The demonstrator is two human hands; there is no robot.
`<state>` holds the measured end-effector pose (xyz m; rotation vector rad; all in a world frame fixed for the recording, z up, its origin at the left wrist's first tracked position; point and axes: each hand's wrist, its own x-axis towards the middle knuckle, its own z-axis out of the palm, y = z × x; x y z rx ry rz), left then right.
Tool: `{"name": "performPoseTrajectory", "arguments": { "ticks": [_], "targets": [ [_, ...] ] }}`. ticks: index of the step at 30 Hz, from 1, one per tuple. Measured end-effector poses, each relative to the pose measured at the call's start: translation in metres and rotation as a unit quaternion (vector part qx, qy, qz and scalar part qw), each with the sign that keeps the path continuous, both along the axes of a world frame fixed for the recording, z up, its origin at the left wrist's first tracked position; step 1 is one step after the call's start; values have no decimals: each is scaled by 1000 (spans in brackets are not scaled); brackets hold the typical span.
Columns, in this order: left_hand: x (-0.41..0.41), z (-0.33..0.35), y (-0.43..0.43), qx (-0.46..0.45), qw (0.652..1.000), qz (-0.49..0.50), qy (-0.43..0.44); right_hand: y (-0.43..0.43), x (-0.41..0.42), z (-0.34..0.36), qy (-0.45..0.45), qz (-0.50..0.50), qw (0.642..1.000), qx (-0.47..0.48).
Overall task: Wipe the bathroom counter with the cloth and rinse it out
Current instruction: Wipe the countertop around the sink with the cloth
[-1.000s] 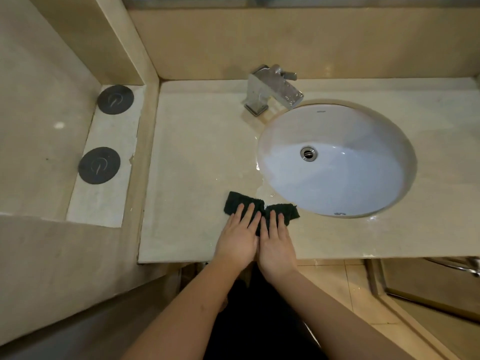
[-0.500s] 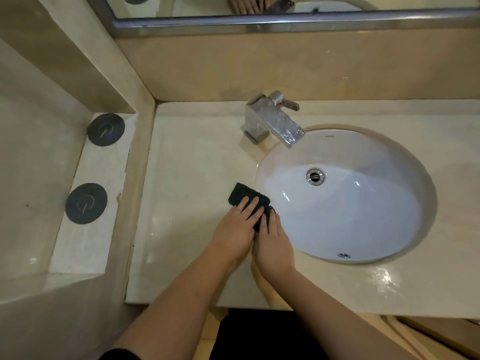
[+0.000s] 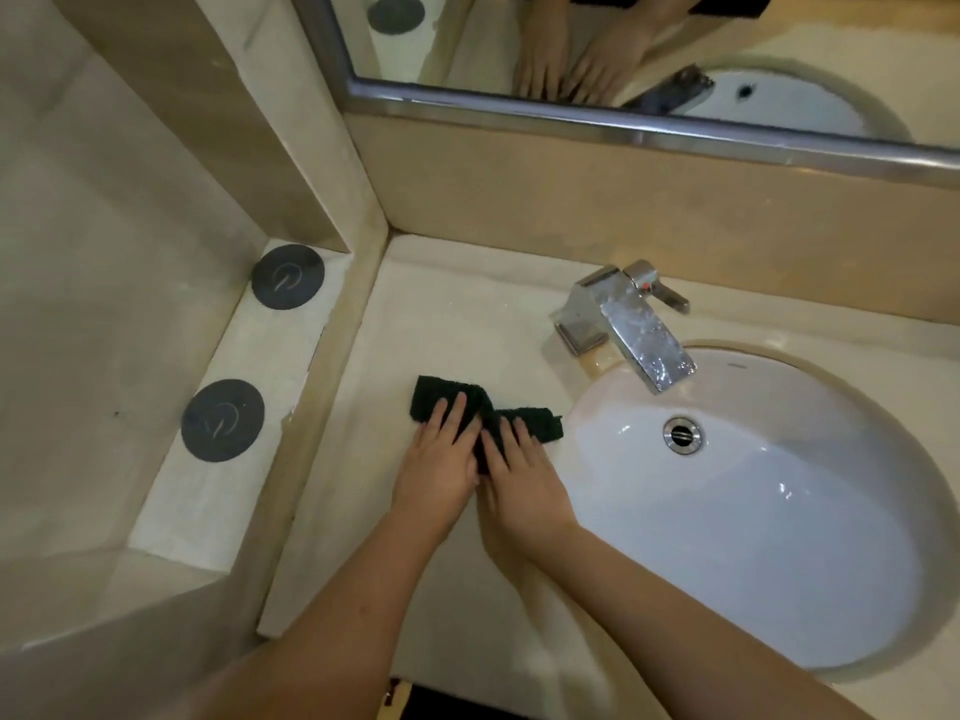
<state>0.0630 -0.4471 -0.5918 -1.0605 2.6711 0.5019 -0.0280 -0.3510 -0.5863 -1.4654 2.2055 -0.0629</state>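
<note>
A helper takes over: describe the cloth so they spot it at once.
Find the white oval sink in the beige counter. Just left of its rim, nearer than the chrome faucet, lies the cloth, under the left hand and right hand. It is the only dark, fuzzy thing on that counter.

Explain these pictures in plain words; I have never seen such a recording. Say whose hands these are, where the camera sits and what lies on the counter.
No machine here: a person works with two bare hands. The camera is worn on the person's head and looks down, so the arms come in from the bottom edge. The left hand and right hand lie side by side, fingers straight, pressing a dark cloth flat on the pale counter, just left of the white sink. Nothing is gripped. A chrome faucet stands behind the sink. Two dark round discs lie on a ledge at the left, and the mirror above reflects the hands.
</note>
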Motion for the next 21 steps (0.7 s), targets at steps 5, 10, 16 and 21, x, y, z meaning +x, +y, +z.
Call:
{"name": "performPoseTrajectory", "arguments": {
  "ticks": [5,10,16,21],
  "targets": [
    [-14,4,-49,4,1000,-16,-23,-44,-26,1,29,-62,998,7],
    [-45,4,-101,10,999,-32,-29,-91,-54,1,25,-99,995,15],
    [-72,10,-157,2,1000,-19,-16,-156,-84,-4,27,-125,992,-6],
    [-84,9,-190,-1,1000,-27,-8,-184,-96,-6,19,-126,990,-59]
  ]
}}
